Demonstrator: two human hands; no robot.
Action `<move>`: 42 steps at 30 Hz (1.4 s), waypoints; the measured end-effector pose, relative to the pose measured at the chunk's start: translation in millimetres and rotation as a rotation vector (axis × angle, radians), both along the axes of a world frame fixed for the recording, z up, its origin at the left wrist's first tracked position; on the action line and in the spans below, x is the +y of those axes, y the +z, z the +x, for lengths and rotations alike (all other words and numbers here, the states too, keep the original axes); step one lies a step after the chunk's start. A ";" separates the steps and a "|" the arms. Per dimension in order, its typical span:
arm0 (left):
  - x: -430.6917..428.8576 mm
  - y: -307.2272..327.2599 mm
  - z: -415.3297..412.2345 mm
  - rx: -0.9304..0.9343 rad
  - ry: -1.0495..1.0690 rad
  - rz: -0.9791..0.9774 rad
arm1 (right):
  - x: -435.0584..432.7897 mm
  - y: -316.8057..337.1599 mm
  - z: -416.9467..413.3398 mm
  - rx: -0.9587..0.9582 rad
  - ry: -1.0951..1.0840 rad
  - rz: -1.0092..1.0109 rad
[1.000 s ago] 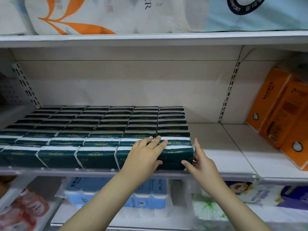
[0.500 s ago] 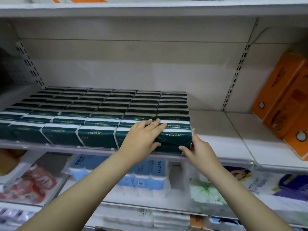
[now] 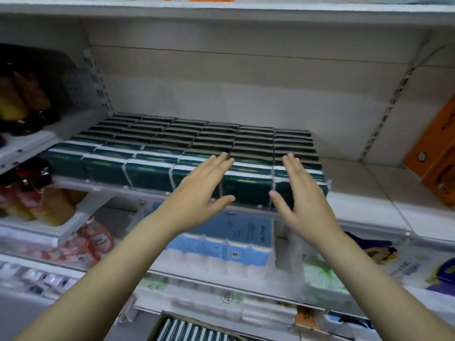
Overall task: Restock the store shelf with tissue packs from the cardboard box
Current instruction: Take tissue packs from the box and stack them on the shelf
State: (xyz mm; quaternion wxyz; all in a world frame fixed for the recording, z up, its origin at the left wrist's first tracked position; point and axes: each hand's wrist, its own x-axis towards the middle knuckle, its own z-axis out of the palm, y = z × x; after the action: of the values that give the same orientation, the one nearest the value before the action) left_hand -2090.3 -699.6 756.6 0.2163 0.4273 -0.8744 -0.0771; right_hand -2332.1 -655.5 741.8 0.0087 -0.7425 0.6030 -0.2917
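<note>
Hovering in front of the shelf, both hands are empty w/ fingers spread flat: left hand and right hand sit palm-inward, just off the front row of green packs, gripping nothing. Can't tell if fingertips brush the pack tops; the frame is a bit blurred.

Progress, judged from the layout: mid shelf holds a tidy block of packs, approx six columns wide and many rows deep, running from the left upright to roughly two-thirds across. Front row looks flush w/ the shelf lip, and the right-most column ends cleanly. Right of the block the shelf is bare up to the orange boxes in the next bay. So one layer is mostly laid, but there's room left at the right end, and plenty of headroom above for a second layer.

Box sits at the bottom edge of view, below the lower shelves, open, w/ striped pack edges showing inside, so stock remains. How much is hidden.

Next step prob means dropping both hands to the box, grabbing more packs, then filling the bare strip or starting a layer on top. Risk: soft packs slide, so stacking could nudge the front row past the lip.
</note>
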 end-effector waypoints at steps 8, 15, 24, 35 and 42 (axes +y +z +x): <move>61.1 -51.2 147.9 0.092 0.273 0.176 | 1.3 -40.4 156.7 -0.093 0.370 0.290; 128.4 -129.6 243.7 0.161 0.509 0.374 | 20.9 -114.9 259.2 -0.170 0.450 0.544; 175.8 -272.0 267.8 0.289 0.723 0.758 | 34.2 -257.6 299.3 -0.114 0.403 0.889; 204.1 -518.7 219.6 0.396 0.945 1.180 | 33.2 -492.6 293.8 0.163 0.326 1.230; 175.4 -703.1 192.8 0.359 1.014 1.184 | 9.6 -666.0 305.8 0.169 0.327 1.233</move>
State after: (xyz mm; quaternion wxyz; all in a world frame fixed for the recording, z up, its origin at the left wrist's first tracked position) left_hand -1897.5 -524.2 53.5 0.0996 0.7978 -0.3393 -0.4882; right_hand -2026.3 -646.0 75.8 0.4309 -0.7037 0.5377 0.1732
